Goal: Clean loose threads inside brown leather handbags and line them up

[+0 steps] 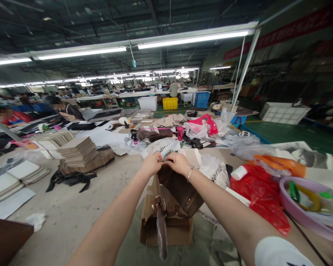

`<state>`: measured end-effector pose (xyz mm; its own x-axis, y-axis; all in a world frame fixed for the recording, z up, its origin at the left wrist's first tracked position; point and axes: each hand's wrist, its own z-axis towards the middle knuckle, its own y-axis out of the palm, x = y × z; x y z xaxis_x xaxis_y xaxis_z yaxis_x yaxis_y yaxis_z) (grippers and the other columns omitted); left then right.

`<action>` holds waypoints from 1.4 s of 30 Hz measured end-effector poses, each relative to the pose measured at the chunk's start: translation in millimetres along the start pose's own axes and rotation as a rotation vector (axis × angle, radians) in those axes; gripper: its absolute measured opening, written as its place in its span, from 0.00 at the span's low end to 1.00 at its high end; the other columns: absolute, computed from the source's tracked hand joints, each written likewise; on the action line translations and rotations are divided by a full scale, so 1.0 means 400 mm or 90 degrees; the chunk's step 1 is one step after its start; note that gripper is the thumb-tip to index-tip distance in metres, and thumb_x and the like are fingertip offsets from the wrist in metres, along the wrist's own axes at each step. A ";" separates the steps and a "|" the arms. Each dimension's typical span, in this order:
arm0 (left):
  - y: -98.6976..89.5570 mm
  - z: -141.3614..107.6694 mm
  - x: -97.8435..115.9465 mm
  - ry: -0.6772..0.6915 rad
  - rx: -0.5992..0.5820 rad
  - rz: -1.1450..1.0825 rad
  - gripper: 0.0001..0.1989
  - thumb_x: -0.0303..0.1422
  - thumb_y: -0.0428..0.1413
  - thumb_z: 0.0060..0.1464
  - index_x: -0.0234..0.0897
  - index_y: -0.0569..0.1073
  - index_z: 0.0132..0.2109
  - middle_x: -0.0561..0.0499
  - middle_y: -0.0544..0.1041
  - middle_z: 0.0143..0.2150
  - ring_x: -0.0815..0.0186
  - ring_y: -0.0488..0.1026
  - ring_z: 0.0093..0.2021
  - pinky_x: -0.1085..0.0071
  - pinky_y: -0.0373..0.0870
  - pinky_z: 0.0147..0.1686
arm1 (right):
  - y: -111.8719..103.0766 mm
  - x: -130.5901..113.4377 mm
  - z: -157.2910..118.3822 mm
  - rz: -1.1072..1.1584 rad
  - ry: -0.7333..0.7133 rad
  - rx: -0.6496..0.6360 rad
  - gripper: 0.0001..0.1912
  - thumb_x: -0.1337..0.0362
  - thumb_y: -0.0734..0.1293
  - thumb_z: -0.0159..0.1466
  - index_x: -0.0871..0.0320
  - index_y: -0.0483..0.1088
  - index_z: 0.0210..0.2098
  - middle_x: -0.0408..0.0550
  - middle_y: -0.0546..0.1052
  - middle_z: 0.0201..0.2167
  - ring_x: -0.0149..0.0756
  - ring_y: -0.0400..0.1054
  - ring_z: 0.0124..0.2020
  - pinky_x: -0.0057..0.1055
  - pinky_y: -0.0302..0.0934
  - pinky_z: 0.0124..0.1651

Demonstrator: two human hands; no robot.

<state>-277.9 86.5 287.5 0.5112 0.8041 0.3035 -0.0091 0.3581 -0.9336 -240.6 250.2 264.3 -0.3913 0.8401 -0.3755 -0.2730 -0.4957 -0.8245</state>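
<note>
1. Hands, both bare, meet near the centre of the view: the left hand (152, 165) and the right hand (181, 165) stand side by side, with a short stretch of brown edge between them.

2. Grip: each hand pinches the thin upper edge of a dark brown flap (180, 186), fingers and thumb drawn together with hardly any gap. Neither hand appears to hold anything else.

3. Flap: it hangs below the grip, its length slanting down and to the right, so that its lower corner lies beside the right forearm. The right hand is on that side and so the nearer to the slanting panel; the left hand is above the left side of the bag.

4. Bag: a lighter brown, box-shaped bag (180, 231) sits between the forearms, closer to the wearer than the hands. The flap seems joined to it, though the join is hidden. A handle (161, 232), apparently covered in clear film, points towards the wearer, with a metal fitting (157, 202) at its far end.

5. Surroundings: on the worktop (113, 199), a stack of tan panels (79, 153) and black strips (69, 179) lie left of the hands. Right of them are a lettered clear plastic bag (215, 173), a red plastic bag (255, 188) and a purple basin (284, 190).
</note>
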 end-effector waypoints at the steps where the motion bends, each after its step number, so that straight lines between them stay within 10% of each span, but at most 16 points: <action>1: 0.002 -0.005 -0.005 0.003 0.008 -0.015 0.09 0.33 0.55 0.48 0.38 0.73 0.39 0.50 0.77 0.32 0.63 0.72 0.33 0.71 0.64 0.31 | 0.003 -0.006 0.000 -0.013 -0.008 -0.003 0.09 0.60 0.64 0.64 0.57 0.75 0.37 0.47 0.76 0.34 0.33 0.68 0.37 0.26 0.57 0.40; 18: 0.021 -0.022 -0.025 0.079 0.036 -0.050 0.10 0.28 0.51 0.53 0.37 0.77 0.36 0.49 0.79 0.35 0.65 0.73 0.36 0.71 0.66 0.38 | 0.007 0.003 0.016 0.039 -0.048 -0.055 0.11 0.65 0.63 0.64 0.58 0.77 0.33 0.47 0.79 0.30 0.34 0.71 0.32 0.26 0.60 0.37; 25: 0.010 -0.028 -0.034 0.041 0.034 -0.027 0.10 0.29 0.51 0.53 0.37 0.77 0.38 0.48 0.79 0.35 0.63 0.74 0.37 0.70 0.68 0.39 | -0.017 0.017 -0.018 0.064 -0.087 -0.034 0.23 0.69 0.65 0.59 0.62 0.67 0.54 0.54 0.74 0.48 0.40 0.68 0.48 0.33 0.59 0.52; 42: 0.019 -0.021 -0.044 0.138 0.052 -0.002 0.11 0.29 0.49 0.54 0.39 0.76 0.39 0.49 0.79 0.39 0.62 0.74 0.41 0.68 0.68 0.43 | 0.000 -0.026 0.003 -0.048 0.001 -0.062 0.10 0.64 0.62 0.65 0.53 0.76 0.40 0.45 0.78 0.38 0.34 0.71 0.40 0.25 0.59 0.42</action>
<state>-279.7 71.2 273.6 0.6844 0.6849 0.2502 -0.0721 0.4050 -0.9115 -237.4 241.1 268.9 -0.3711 0.8745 -0.3125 -0.2141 -0.4080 -0.8875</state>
